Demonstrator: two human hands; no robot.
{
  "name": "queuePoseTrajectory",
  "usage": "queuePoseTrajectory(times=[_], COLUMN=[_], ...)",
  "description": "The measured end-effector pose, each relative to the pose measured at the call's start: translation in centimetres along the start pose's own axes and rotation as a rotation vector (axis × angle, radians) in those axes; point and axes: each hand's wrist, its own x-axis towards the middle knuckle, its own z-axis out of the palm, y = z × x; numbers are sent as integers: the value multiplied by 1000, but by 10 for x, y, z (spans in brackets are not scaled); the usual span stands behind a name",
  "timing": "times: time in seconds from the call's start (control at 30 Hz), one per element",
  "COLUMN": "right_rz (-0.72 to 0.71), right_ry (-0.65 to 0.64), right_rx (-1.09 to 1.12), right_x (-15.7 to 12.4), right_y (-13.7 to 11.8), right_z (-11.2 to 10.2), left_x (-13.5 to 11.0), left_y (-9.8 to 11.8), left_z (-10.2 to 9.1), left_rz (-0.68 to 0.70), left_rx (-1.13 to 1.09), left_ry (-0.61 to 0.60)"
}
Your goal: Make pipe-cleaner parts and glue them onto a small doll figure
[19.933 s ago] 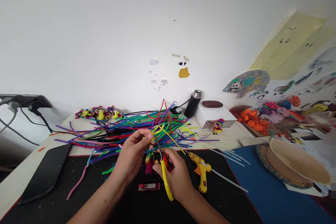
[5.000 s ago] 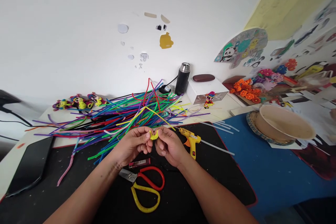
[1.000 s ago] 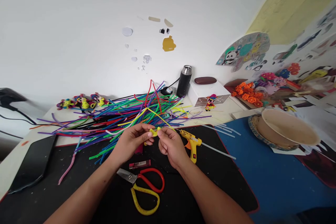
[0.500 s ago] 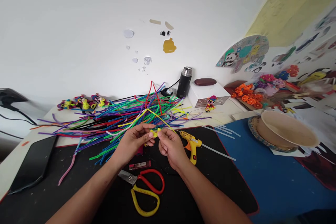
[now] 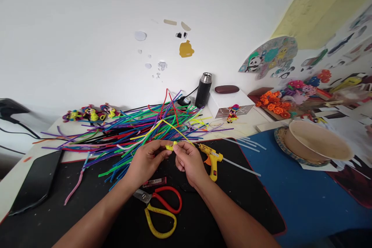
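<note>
Between the fingertips of both hands is a short, curled yellow pipe cleaner (image 5: 169,147). My left hand (image 5: 149,159) pinches its left end, and my right hand (image 5: 188,159) pinches its right end. A straight length of yellow pipe cleaner (image 5: 175,127) slants up and left behind the fingers; whether it joins the held piece I cannot tell. Below the hands lie scissors (image 5: 161,207) with one red and one yellow handle, and a small dark red packet (image 5: 155,182). Right of my right hand rests a yellow glue gun (image 5: 213,161) with a clear glue stick in its back.
Many coloured pipe cleaners (image 5: 139,124) are heaped behind the hands. A black phone (image 5: 36,178) lies at left, small figures (image 5: 91,113) behind it. A black flask (image 5: 204,92), a white box (image 5: 217,104) and a figure (image 5: 233,113) stand at the back. At right sits a bowl (image 5: 316,143).
My left hand's fingers have shifted their pinch on the yellow piece, which now looks more curled and lower on the left. My right hand has barely moved.
</note>
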Motion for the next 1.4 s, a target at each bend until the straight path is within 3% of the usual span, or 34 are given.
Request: queuePoseTrajectory(times=[0.47,0.6,0.87,1.4], right_rz=[2,1,9,7], right_ry=[-4,-7,3,7], right_rx=[-4,-1,26,35], right_x=[1,1,0,2], right_y=[3,4,1,-1], right_z=[-2,-2,0,-4], left_x=[1,1,5,7], left_y=[9,3,5,5], left_z=[2,2,-1,-4], left_rz=[-72,-92,-243,-364], left_rx=[-70,-101,-420,-493], left_ry=[38,3,-75,-105])
